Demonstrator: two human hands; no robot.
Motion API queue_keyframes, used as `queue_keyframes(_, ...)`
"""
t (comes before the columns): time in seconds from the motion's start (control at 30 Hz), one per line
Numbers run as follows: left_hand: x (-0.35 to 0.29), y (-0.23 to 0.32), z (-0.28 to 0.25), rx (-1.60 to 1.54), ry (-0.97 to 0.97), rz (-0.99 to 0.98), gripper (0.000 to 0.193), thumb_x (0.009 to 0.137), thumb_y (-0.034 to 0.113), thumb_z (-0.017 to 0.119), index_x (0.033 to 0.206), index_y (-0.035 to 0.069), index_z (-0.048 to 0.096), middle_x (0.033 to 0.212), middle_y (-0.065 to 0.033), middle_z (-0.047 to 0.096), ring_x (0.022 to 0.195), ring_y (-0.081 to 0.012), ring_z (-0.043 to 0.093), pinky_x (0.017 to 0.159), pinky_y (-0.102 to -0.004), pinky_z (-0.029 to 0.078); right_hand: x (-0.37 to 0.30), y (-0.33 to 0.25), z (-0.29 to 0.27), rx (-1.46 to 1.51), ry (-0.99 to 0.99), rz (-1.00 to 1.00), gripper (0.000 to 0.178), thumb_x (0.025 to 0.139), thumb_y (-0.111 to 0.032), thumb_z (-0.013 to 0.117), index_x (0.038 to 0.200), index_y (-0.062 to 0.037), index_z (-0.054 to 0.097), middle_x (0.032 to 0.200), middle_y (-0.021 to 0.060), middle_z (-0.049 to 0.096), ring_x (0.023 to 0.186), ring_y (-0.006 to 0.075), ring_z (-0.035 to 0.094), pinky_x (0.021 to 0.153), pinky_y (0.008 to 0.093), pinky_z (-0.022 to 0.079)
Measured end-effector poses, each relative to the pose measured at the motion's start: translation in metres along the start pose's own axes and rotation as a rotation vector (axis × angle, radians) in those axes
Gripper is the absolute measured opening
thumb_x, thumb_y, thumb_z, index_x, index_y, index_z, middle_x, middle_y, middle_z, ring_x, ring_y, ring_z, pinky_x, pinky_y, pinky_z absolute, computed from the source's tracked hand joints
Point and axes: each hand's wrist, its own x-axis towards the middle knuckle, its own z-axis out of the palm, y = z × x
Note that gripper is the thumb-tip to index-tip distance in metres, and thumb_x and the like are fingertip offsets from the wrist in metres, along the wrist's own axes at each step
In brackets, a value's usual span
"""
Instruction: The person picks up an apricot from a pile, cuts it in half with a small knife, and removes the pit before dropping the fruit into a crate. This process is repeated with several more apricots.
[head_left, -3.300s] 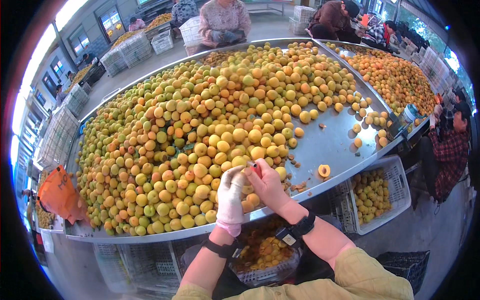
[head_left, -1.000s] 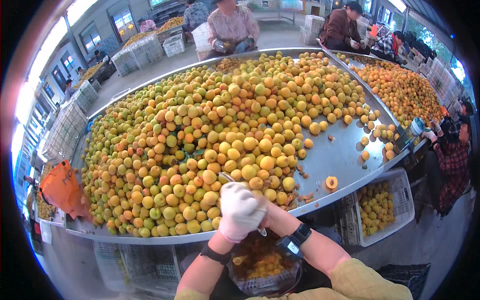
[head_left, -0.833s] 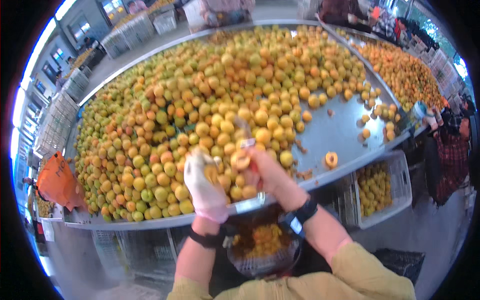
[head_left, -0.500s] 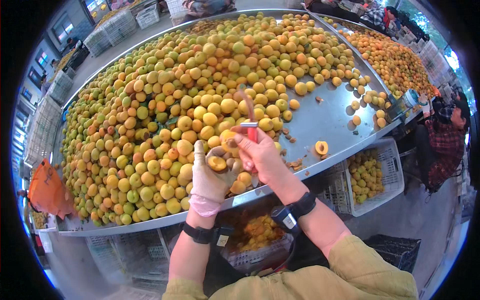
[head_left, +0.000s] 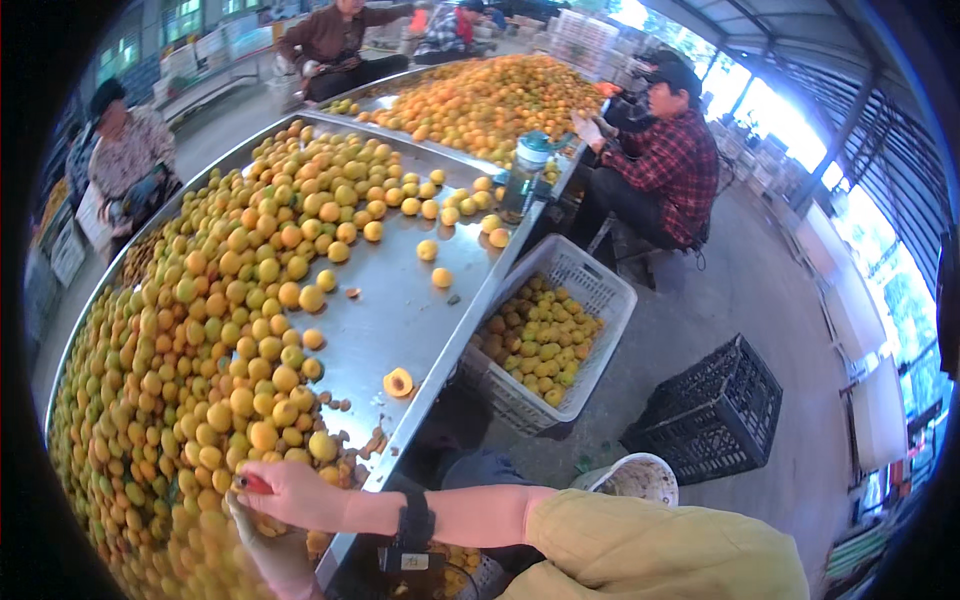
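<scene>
My right hand (head_left: pixel 292 497) is closed around a red-handled knife (head_left: pixel 253 484); only a bit of its handle shows. Just below it, at the lower left, is my left hand (head_left: pixel 268 552) in a pale glove. The glove is blurred and partly behind the right hand, so its fingers and anything in them are hidden. Both hands are over a heap of yellow-orange apricots (head_left: pixel 215 390) at the near edge of a metal table (head_left: pixel 400 320). A cut apricot half (head_left: pixel 398 382) lies cut side up on the bare metal, with small brown pits (head_left: pixel 375 442) nearby.
A bottle (head_left: pixel 522 175) with a teal lid stands at the table's right edge. Beside the table are a white crate (head_left: pixel 600 330) of fruit, a black crate (head_left: pixel 715 410) and a white bucket (head_left: pixel 640 478). A person in red plaid (head_left: pixel 655 170) sits at the far right; others sit farther back.
The view has swung to the right, so my hands now appear at the lower left. The apricot pieces seen at my hands before are out of sight. The right hand still grips the knife.
</scene>
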Motion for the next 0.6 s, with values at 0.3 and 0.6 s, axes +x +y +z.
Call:
queue_keyframes(0.3,0.032,-0.039,-0.01,-1.126,-0.054,-0.584,0.049,0.1,0.042,0.04,0.134,0.007,0.044,0.134,-0.0089,0.048,0.123,-0.0228,0.047,0.107,-0.0398,0.038,0.001,0.017,0.003,-0.193,-0.019,-0.199,0.022,0.081,-0.012,0.067,0.102,-0.0075,0.06,0.087,0.0076,0.057,0.092,0.028,0.053,0.079,0.0375,0.044)
queue_keyframes(0.6,0.015,-0.001,-0.012,-0.233,-0.173,-0.165,0.091,0.073,-0.013,0.074,0.149,0.008,0.028,0.142,-0.0126,0.046,0.117,-0.0247,0.055,0.093,-0.0335,0.049,0.014,0.005,0.002,0.575,0.025,0.254,0.03,0.095,-0.031,0.059,0.105,-0.0032,0.058,0.077,0.0,0.054,0.066,0.0124,0.05,0.062,0.0272,0.044)
